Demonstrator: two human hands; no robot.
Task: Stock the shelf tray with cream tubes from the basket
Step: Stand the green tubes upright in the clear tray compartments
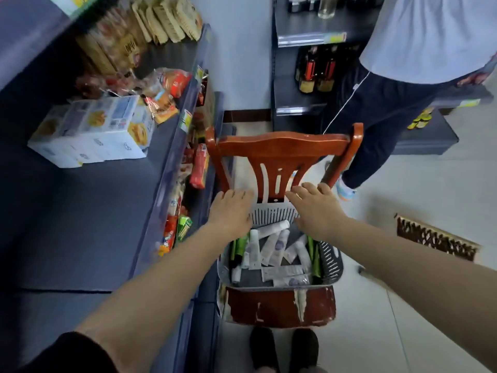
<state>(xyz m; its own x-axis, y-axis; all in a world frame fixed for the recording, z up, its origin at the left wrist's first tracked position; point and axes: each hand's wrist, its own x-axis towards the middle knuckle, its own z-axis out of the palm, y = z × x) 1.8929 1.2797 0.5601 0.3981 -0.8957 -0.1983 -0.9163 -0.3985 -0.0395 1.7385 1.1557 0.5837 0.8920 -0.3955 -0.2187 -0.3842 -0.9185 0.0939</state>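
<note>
The basket [332,261] sits on the seat of a red wooden chair [282,142], and every place below is taken from that chair. The cream tubes [271,244] lie loose in the basket, white ones heaped in the middle and a few green ones along both sides. The left hand [231,211] hovers over the far left corner of the basket, just in front of the chair back, fingers straight and spread, holding nothing. The right hand [316,208] hovers over the far right corner in the same way, released and empty. Both seem to hang just above the rim, though the blur makes it hard to tell whether they touch it.

The shelf [88,219] runs along the chair's left side, holding boxes and snack packs; no tray shows clearly on it, so where the tubes should go cannot be told from here.

The step in hand looks like reaching in for tubes. To do it well, go for the white tubes on top of the heap, gather several lying the same way, and grip them across the middle so none slide out.

A second person [398,84] stands beyond the chair, to its right.
</note>
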